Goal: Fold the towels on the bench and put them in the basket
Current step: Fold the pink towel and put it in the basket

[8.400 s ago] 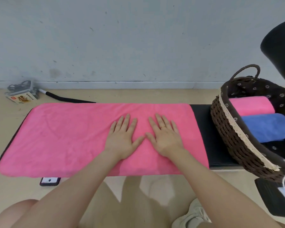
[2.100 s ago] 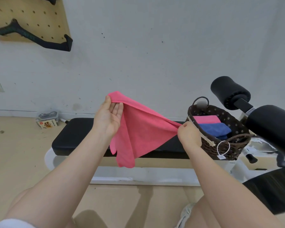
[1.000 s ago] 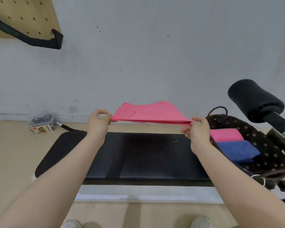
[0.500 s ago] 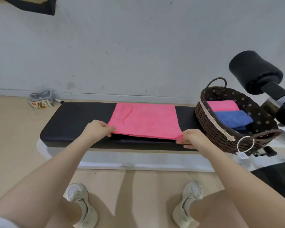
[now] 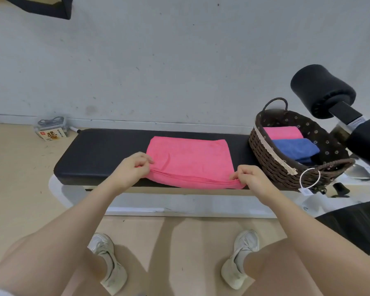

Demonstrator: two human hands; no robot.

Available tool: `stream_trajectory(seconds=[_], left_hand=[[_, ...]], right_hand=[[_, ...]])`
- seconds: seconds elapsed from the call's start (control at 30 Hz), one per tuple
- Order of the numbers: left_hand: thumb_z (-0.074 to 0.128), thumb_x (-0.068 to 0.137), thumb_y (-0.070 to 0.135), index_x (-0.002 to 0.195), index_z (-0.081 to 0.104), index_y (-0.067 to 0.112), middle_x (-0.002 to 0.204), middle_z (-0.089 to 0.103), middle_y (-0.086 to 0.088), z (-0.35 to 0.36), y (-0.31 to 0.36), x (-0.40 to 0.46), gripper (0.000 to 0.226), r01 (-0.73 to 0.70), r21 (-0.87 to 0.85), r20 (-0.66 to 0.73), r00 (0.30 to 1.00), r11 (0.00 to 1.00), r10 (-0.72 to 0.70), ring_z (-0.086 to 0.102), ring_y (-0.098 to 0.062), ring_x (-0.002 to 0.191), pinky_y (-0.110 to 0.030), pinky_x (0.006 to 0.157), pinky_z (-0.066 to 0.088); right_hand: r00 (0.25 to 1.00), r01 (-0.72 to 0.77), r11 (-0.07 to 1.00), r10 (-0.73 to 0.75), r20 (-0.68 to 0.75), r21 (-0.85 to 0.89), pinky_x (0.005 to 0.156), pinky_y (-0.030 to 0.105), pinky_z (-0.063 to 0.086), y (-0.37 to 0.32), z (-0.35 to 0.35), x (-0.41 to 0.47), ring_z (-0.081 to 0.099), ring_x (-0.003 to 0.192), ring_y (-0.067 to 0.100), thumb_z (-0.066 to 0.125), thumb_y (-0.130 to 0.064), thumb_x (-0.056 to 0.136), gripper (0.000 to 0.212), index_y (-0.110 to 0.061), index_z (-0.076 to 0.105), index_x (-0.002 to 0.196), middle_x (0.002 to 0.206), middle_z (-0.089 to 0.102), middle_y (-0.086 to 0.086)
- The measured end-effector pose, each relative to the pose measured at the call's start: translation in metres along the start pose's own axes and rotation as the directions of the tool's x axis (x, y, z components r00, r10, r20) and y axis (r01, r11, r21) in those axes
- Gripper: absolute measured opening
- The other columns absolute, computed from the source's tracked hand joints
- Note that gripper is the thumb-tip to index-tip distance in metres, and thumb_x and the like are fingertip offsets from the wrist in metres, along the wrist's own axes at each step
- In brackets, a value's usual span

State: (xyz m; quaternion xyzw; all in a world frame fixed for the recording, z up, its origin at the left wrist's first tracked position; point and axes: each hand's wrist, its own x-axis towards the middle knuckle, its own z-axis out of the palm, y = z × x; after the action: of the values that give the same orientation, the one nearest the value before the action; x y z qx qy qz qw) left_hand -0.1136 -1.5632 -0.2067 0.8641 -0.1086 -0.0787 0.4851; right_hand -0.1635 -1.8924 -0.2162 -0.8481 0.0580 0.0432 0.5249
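pink towel (image 5: pixel 189 160) folded, flat mid-bench (image 5: pixel 98 154) | left hand (image 5: pixel 130 169) pinches near-left corner — right hand (image 5: pixel 249 178) pinches near-right | bare padding left | basket (image 5: pixel 271 165) just right, apart

One head-worn wide-angle camera looks forward and down. It faces the black padded bench (image 5: pixel 107 154) and grey wall (image 5: pixel 179 60) from close by.
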Motion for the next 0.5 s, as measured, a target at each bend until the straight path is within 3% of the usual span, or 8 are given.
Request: stream_trajectory(seconds=[0.07, 0.13, 0.23, 0.3, 0.37, 0.43, 0.5], left_hand=[[0.045, 0.073, 0.012, 0.050, 0.046, 0.015, 0.069, 0.053, 0.005, 0.000, 0.003, -0.002, 0.024, 0.044, -0.180, 0.121, 0.992, 0.983, -0.023, 0.047, -0.004, 0.063, -0.016, 0.060, 0.037], [0.041, 0.062, 0.013, 0.051, 0.039, 0.017, 0.056, 0.033, 0.006, 0.001, -0.001, 0.003, 0.012, 0.121, -0.296, 0.157, 0.985, 0.948, -0.077, 0.030, -0.008, 0.053, -0.023, 0.053, 0.024], [0.043, 0.060, 0.014, 0.060, 0.040, 0.016, 0.059, 0.034, 0.003, -0.001, -0.007, 0.018, 0.004, 0.246, -0.393, 0.157, 0.967, 0.886, -0.199, 0.030, -0.014, 0.058, -0.028, 0.057, 0.025], [0.046, 0.072, 0.011, 0.065, 0.044, 0.016, 0.062, 0.040, 0.002, 0.000, -0.011, 0.032, 0.009, 0.289, -0.411, 0.147, 0.957, 0.865, -0.250, 0.036, -0.015, 0.060, -0.030, 0.060, 0.032], [0.042, 0.085, 0.003, 0.065, 0.048, 0.014, 0.060, 0.046, 0.003, 0.001, -0.015, 0.048, 0.023, 0.279, -0.428, 0.108, 0.960, 0.860, -0.257, 0.040, -0.016, 0.060, -0.029, 0.060, 0.033], [0.041, 0.089, 0.003, 0.066, 0.053, 0.013, 0.062, 0.054, 0.003, 0.002, -0.016, 0.062, 0.028, 0.260, -0.480, 0.069, 0.963, 0.838, -0.259, 0.047, -0.016, 0.062, -0.029, 0.060, 0.035], [0.043, 0.091, 0.008, 0.074, 0.061, 0.013, 0.074, 0.063, -0.002, 0.003, -0.015, 0.076, 0.025, 0.230, -0.581, 0.034, 0.965, 0.781, -0.259, 0.057, -0.018, 0.072, -0.033, 0.069, 0.042]], right_hand=[[1.000, 0.014, 0.999, -0.014, -0.003, 0.034, 0.055, 0.029, 0.023, -0.002, -0.002, 0.006, 0.035, 0.057, 0.015, 0.042, -0.012, 0.060, 0.011, -0.014, 0.033, 0.054, 0.054, 0.035, -0.001], [0.998, 0.011, 0.999, -0.008, -0.066, 0.050, 0.051, 0.026, 0.017, -0.002, -0.002, 0.014, 0.026, 0.052, 0.013, 0.042, -0.014, 0.058, 0.005, -0.011, 0.038, 0.058, 0.052, 0.031, -0.003], [0.991, -0.031, 0.994, 0.044, -0.125, 0.103, 0.052, 0.026, 0.022, -0.001, 0.000, 0.032, 0.032, 0.059, 0.016, 0.044, -0.015, 0.059, 0.015, -0.004, 0.048, 0.069, 0.062, 0.038, 0.005], [0.986, -0.084, 0.986, 0.103, -0.129, 0.146, 0.056, 0.026, 0.027, 0.000, 0.001, 0.046, 0.037, 0.063, 0.018, 0.046, -0.016, 0.061, 0.014, -0.006, 0.050, 0.070, 0.066, 0.041, 0.007], [0.983, -0.081, 0.983, 0.106, -0.147, 0.164, 0.059, 0.029, 0.028, 0.000, 0.002, 0.063, 0.038, 0.065, 0.019, 0.050, -0.012, 0.070, 0.005, -0.009, 0.049, 0.067, 0.066, 0.043, 0.007], [0.979, -0.069, 0.985, 0.097, -0.182, 0.156, 0.064, 0.032, 0.029, 0.002, 0.001, 0.082, 0.041, 0.070, 0.020, 0.047, -0.002, 0.082, 0.016, -0.008, 0.052, 0.067, 0.072, 0.049, 0.010], [0.971, -0.078, 0.984, 0.112, -0.213, 0.160, 0.070, 0.033, 0.033, 0.002, -0.001, 0.100, 0.046, 0.075, 0.020, 0.044, 0.001, 0.085, 0.021, -0.007, 0.057, 0.071, 0.080, 0.056, 0.011]])
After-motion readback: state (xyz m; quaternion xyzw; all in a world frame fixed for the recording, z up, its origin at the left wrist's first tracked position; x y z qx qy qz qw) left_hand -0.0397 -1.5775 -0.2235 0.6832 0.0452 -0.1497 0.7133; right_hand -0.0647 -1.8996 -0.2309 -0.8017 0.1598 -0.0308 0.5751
